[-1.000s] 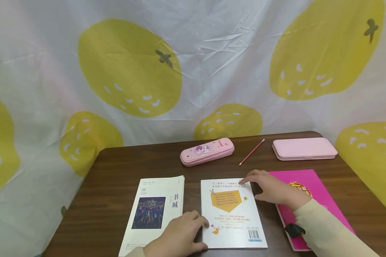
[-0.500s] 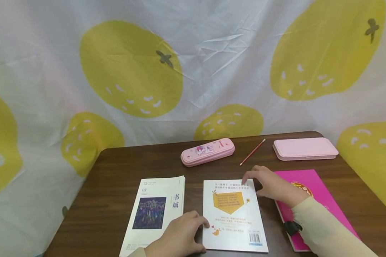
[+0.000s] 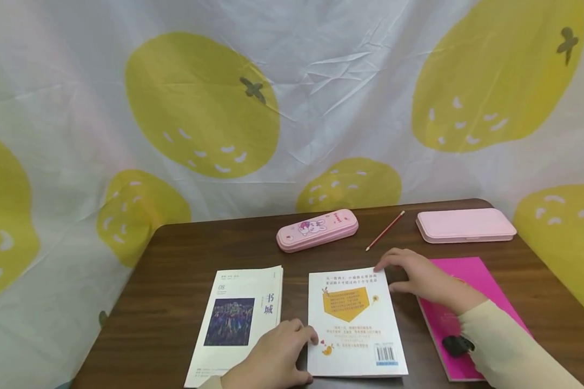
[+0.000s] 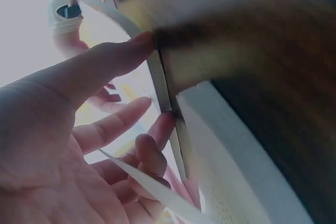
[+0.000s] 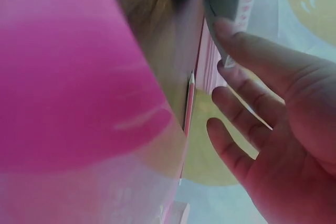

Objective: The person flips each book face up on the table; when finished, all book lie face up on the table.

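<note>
The white book lies barcode side up on the near part of the desk, between two other books. The right hand pinches its upper right corner between thumb and index finger, the other fingers clear of it; a corner probably offers the easiest purchase on something so flat. The left hand, loosely bent, touches the lower left edge with thumb and fingertips but does not close around it, seemingly to steady that side. Contact at nearly opposite corners likely keeps the book from swivelling.

Left of it, the cream book lies partly beneath the left hand; right of it, the magenta book sits under the right sleeve. At the far side, the rabbit pencil case, red pencil and plain pink case apparently leave the near strip for books.
</note>
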### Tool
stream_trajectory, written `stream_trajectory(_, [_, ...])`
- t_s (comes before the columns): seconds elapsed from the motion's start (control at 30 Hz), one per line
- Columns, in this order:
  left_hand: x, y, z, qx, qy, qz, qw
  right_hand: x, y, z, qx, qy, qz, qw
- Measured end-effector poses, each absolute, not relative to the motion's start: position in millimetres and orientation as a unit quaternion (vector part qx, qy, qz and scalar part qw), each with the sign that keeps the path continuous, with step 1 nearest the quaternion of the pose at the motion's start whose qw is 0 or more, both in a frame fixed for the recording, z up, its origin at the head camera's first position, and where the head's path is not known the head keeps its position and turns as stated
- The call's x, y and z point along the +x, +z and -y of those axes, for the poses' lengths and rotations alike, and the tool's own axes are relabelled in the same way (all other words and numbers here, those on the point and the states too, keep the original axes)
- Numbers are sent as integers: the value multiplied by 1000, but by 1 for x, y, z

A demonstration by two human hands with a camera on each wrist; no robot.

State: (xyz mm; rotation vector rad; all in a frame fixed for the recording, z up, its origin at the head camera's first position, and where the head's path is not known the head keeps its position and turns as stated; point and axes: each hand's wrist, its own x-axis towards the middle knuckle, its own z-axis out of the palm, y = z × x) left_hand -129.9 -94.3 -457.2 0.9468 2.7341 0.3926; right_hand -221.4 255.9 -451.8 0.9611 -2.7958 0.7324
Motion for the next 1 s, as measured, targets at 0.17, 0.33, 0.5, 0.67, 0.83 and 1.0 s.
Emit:
stream_trajectory(0.17, [-129,-458,94,319,138,-933,95,-219,-447,-261,314,284,906,26])
stream_trajectory(0.33, [-125,-455,97,316,155,-934,68,-218,-443,-263,307,327,894,-5])
stream_trajectory(0.5, [-123,-445,104,320,168,-931,48,-217,-439,-263,291,354,889,-12])
stream_trajectory(0.67, [-122,-433,116,303,197,-932,7,-217,-436,-263,282,377,882,11])
stream_trajectory(0.83, [-126,-426,129,248,232,-938,-71,-216,-433,-264,276,401,873,35])
stream_trajectory(1.0, [-129,-421,135,201,266,-932,-139,-214,-431,-262,263,413,870,62])
